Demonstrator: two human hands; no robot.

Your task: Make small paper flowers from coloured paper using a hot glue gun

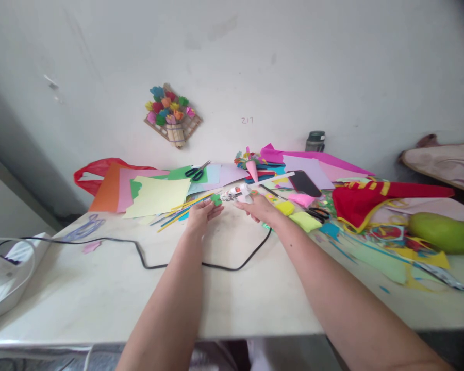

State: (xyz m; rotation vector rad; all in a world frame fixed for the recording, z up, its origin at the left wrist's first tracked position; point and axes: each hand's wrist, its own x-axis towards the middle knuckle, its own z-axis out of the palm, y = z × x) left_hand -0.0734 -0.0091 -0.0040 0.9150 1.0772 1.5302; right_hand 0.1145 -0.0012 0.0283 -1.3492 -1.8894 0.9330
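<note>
My right hand (258,206) is wrapped round a white glue gun (243,190), whose nozzle points left. Out of its back end a long white glue stick (278,178) slants up to the right. Between the fingertips of my left hand (203,212) is a small green paper piece (216,199), close to the nozzle; whether they touch I cannot tell. Just beyond my left hand lie yellow and blue paper strips (178,212). A pink paper cone with colourful paper flowers (251,167) rests behind the glue gun.
A black cord (139,252) crosses the table from a white power strip (11,273) and passes under my left forearm. Coloured paper sheets (158,193), scissors (197,171), a phone (304,183) and paper scraps lie at the back. Red-yellow fabric (361,206) lies right.
</note>
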